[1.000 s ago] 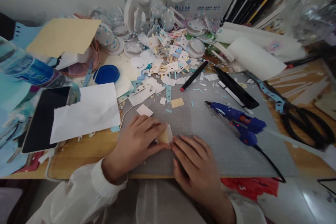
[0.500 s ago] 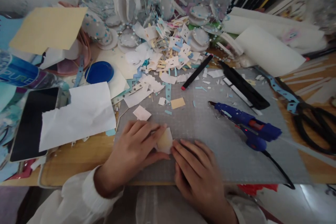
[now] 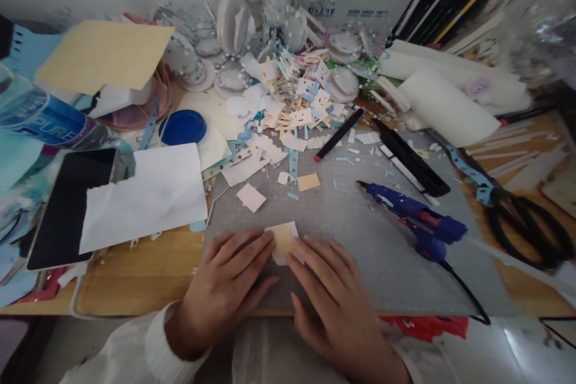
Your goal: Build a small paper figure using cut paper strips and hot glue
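Yellow paper piece point(image 3: 282, 241) being held flat on white paper piece point(image 3: 293, 228), at the grey mat's point(image 3: 369, 276) 8 o'clock.
Lining-up or pressing apparently being done; light, even pressure likely being called for next. Yellow paper piece is being touched from 9 o'clock by left hand point(image 3: 229, 279), from 3 o'clock by right hand point(image 3: 335, 297). Palms being angled inward, fingers being extended, thumbs being held wide, nothing being pinched.

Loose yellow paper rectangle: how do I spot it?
On the grey mat, find the black marker with a red end. Just below that end lies the small pale-yellow paper rectangle, untouched, unlike the pale-yellow piece layered on white paper.
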`<state>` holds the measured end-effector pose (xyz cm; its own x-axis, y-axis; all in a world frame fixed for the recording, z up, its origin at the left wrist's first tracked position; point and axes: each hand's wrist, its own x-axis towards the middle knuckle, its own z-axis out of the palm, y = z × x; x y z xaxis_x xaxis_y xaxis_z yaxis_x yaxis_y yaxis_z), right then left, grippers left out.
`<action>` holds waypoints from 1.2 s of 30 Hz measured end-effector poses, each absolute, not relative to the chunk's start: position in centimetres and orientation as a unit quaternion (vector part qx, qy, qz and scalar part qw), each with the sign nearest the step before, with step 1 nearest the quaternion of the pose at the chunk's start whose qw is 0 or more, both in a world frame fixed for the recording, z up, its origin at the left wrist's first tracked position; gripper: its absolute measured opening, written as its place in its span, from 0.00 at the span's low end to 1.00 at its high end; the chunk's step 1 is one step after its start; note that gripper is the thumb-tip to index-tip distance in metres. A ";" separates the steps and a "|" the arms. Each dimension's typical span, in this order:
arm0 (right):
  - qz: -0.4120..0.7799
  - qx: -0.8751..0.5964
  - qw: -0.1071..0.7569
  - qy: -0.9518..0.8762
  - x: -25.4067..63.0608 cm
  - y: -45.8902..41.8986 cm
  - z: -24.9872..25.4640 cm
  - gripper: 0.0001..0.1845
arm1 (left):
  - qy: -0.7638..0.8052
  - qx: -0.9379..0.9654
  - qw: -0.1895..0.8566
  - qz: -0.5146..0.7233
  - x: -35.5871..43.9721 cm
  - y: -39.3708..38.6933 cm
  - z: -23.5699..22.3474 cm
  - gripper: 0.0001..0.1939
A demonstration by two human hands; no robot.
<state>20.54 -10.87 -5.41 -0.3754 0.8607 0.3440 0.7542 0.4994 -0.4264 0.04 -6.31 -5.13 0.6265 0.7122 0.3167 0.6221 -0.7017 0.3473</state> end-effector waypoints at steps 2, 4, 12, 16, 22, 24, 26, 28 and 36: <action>0.089 -0.488 0.223 -0.839 20.1 -10.7 -5.5 0.25 | 0.367 0.895 0.101 0.231 0.0 -6.3 -5.1 0.15; 0.079 -0.489 0.178 -0.850 19.7 -10.5 -5.7 0.28 | 0.364 0.894 0.100 0.243 0.0 -6.2 -5.0 0.15; 0.067 -0.506 0.133 -0.850 19.9 -10.6 -6.0 0.29 | 0.392 0.876 0.101 0.261 0.0 -6.2 -5.1 0.13; 0.079 -0.505 0.122 -0.851 20.1 -10.6 -5.9 0.30 | 0.396 0.870 0.109 0.272 -0.1 -6.2 -5.0 0.13; 0.084 -0.503 0.106 -0.853 20.1 -10.5 -5.9 0.31 | 0.388 0.868 0.112 0.289 -0.1 -6.2 -5.2 0.13; 0.088 -0.506 0.103 -0.852 20.0 -10.5 -6.0 0.32 | 0.385 0.869 0.106 0.291 -0.1 -6.1 -5.4 0.13; 0.094 -0.509 0.101 -0.849 19.9 -10.6 -5.9 0.32 | 0.382 0.870 0.098 0.295 -0.2 -6.1 -5.5 0.13; 0.099 -0.513 0.102 -0.846 19.8 -10.6 -5.9 0.33 | 0.379 0.871 0.093 0.299 -0.2 -6.1 -5.6 0.13; 0.067 -0.520 0.139 -0.840 19.5 -10.9 -6.1 0.34 | 0.372 0.873 0.106 0.298 -0.3 -6.0 -5.8 0.15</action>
